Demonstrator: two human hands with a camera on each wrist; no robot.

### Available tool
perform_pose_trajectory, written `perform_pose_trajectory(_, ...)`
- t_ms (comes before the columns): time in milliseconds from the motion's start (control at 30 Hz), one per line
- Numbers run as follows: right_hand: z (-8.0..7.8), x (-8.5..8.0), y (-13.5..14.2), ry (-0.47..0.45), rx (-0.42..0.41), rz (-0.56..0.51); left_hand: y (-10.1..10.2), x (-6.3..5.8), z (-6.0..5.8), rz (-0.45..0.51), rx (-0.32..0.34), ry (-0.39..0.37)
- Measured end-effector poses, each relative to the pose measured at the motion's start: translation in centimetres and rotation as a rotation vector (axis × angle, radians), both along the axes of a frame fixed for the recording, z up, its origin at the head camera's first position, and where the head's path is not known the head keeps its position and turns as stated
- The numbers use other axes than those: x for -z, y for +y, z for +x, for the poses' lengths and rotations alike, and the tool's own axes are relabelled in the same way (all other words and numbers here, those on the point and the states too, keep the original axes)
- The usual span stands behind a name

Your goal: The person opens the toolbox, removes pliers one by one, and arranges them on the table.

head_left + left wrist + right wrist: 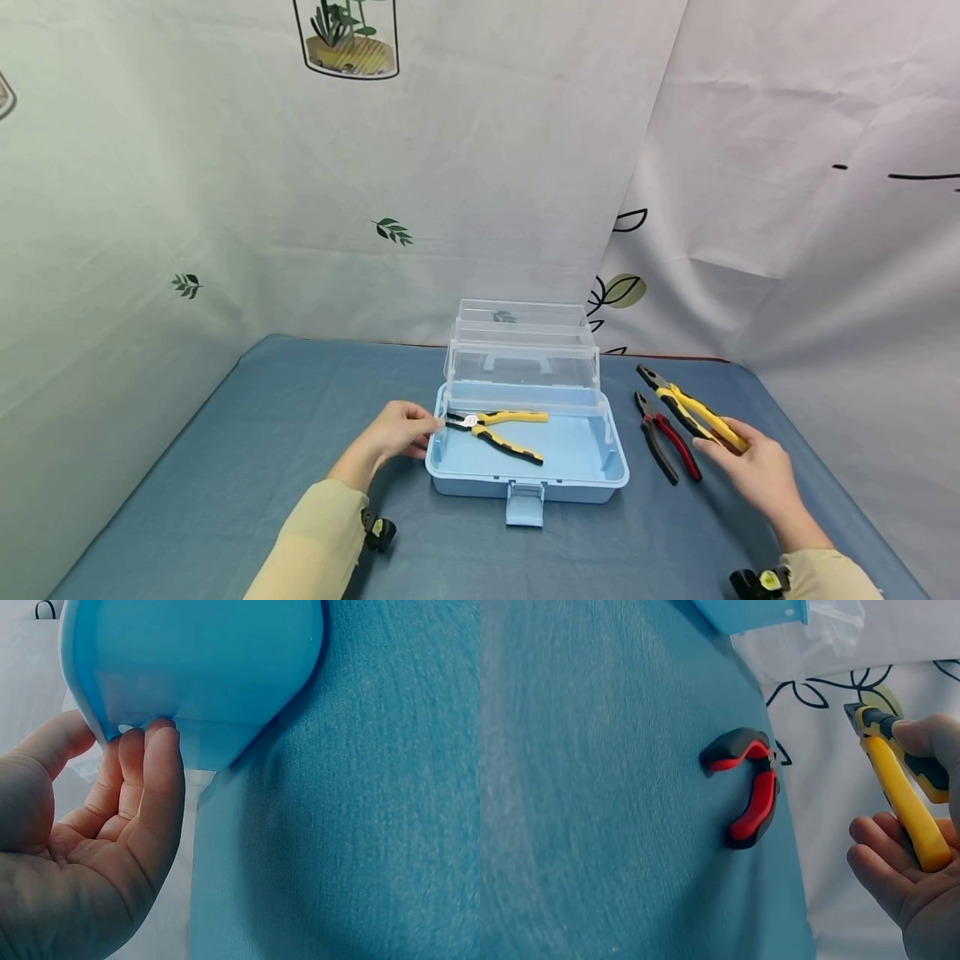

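A light blue toolbox [577, 446] stands on the table with its clear lid [525, 362] raised at the back. My left hand [401, 429] pinches the box's left rim, thumb on the rim and fingertips under it in the left wrist view. Inside the box lie yellow-and-black pliers [506, 418] with their handles spread. My right hand [757, 467] holds a second pair of yellow-and-black pliers [701, 408] by the handles, jaws pointing away, above the table. Just left of that hand, red-and-black pliers [667, 437] lie on the cloth, handles parted.
A blue cloth [300, 450] covers the table. Pale printed fabric [487, 150] hangs behind and along both sides. The box's front latch [524, 504] hangs down over the front edge. Each wrist wears a small black camera [378, 531].
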State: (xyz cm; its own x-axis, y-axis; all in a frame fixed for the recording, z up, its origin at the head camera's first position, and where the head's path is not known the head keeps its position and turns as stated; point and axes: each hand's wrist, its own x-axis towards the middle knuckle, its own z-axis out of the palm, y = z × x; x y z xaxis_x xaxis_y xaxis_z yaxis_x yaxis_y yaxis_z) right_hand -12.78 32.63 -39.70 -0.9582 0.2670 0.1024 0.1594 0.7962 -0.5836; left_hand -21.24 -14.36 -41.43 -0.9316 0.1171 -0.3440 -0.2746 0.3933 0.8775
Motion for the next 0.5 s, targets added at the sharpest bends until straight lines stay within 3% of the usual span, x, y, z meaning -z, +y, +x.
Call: perform_pose_trajectory(500,-0.4,0.6,1.3,-0.04,0.021,0.012,0.0,0.2,-0.1,-0.007,0.008,-0.006)
